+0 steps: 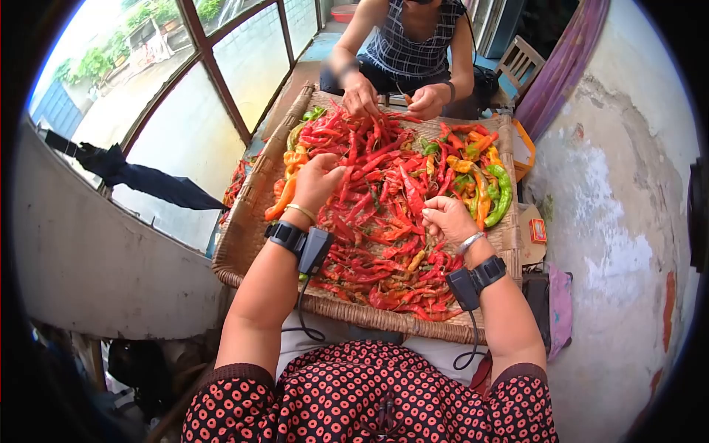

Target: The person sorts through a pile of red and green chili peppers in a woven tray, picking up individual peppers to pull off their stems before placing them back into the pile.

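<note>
A woven tray (384,317) in front of me holds a heap of red peppers (373,277). Over its left part is my left hand (316,184), its fingers curled closed; whatever may be between them is hidden. My right hand (449,219) is pinched closed above the right half of the heap, beside a large red pepper (411,188) whose upper part stands out from the others. The fingertips seem to meet at the edge of this pepper. Green peppers (501,196) and orange peppers (283,198) lie along the sides of the tray.
Across the tray sits another person (413,44) with both hands over the far peppers. A dark folded umbrella (162,184) hangs at the left by the window. Behind the tray on the right are a wooden chair (519,65) and a purple curtain (565,66).
</note>
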Demonstrator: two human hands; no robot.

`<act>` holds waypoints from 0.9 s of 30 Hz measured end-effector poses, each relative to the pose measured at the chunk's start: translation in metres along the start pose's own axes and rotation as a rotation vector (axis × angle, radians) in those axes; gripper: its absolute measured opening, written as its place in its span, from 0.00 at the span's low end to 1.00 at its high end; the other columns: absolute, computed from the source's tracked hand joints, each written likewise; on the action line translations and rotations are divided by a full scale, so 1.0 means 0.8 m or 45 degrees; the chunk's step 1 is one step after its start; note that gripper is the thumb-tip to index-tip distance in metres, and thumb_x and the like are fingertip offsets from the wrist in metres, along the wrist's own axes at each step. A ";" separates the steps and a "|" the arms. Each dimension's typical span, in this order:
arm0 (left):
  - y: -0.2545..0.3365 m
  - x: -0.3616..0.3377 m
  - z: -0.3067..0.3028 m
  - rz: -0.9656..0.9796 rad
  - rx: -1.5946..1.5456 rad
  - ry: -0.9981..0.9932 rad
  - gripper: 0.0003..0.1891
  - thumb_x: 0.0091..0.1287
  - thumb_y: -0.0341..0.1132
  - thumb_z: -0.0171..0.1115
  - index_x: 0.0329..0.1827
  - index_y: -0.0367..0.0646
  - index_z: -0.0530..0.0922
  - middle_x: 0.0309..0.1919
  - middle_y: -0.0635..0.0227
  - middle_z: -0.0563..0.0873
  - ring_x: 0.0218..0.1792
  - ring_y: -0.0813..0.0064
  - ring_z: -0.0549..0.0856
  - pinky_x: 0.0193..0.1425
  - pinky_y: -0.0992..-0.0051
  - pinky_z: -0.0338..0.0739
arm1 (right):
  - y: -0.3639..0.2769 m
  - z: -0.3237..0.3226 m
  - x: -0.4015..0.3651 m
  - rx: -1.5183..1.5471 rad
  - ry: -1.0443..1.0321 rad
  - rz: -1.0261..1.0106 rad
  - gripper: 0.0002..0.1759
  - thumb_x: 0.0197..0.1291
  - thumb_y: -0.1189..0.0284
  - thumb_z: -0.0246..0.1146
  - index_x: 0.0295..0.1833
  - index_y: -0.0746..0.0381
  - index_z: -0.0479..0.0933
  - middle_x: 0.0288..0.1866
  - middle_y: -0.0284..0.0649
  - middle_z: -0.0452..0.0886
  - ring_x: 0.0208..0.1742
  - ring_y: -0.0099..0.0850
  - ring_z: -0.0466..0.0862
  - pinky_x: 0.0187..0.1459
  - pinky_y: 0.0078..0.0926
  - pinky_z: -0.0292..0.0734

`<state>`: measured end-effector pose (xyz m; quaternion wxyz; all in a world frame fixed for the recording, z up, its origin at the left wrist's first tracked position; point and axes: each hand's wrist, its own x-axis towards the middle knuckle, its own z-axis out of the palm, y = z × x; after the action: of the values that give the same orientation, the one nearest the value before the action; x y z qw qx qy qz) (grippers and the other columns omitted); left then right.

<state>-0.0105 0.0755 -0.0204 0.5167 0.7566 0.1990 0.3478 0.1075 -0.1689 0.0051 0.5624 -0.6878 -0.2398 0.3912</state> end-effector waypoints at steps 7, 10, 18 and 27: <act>0.037 -0.042 0.039 -0.586 -0.247 -0.910 0.14 0.62 0.42 0.56 0.30 0.39 0.79 0.20 0.74 0.78 0.16 0.88 0.70 0.20 0.85 0.65 | 0.002 0.053 -0.001 -0.162 -0.084 -0.007 0.11 0.53 0.69 0.59 0.39 0.65 0.74 0.23 0.32 0.76 0.16 0.18 0.73 0.18 0.14 0.68; 0.036 -0.040 0.040 -0.488 -0.258 -0.848 0.11 0.61 0.39 0.57 0.29 0.41 0.79 0.19 0.75 0.79 0.16 0.89 0.70 0.19 0.86 0.64 | 0.005 0.063 -0.009 -0.289 -0.051 -0.065 0.14 0.53 0.70 0.59 0.43 0.68 0.73 0.27 0.35 0.78 0.19 0.21 0.76 0.22 0.16 0.71; 0.031 -0.001 -0.025 -0.025 0.853 0.069 0.17 0.52 0.45 0.61 0.34 0.37 0.79 0.28 0.53 0.81 0.32 0.58 0.81 0.36 0.65 0.75 | 0.025 0.032 -0.017 -0.229 0.070 0.009 0.12 0.53 0.71 0.58 0.42 0.66 0.74 0.28 0.35 0.78 0.20 0.20 0.77 0.23 0.17 0.72; -0.016 -0.029 -0.003 0.040 1.333 -1.331 0.14 0.40 0.40 0.67 0.32 0.50 0.82 0.27 0.64 0.83 0.32 0.64 0.81 0.38 0.69 0.75 | 0.034 0.028 -0.007 -0.506 -0.141 -0.052 0.10 0.52 0.71 0.58 0.40 0.65 0.76 0.26 0.34 0.78 0.21 0.21 0.77 0.26 0.18 0.73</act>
<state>-0.0273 0.0669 -0.0394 0.1104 0.9738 0.0559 -0.1908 0.0837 -0.1669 -0.0211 0.4096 -0.7577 -0.3566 0.3618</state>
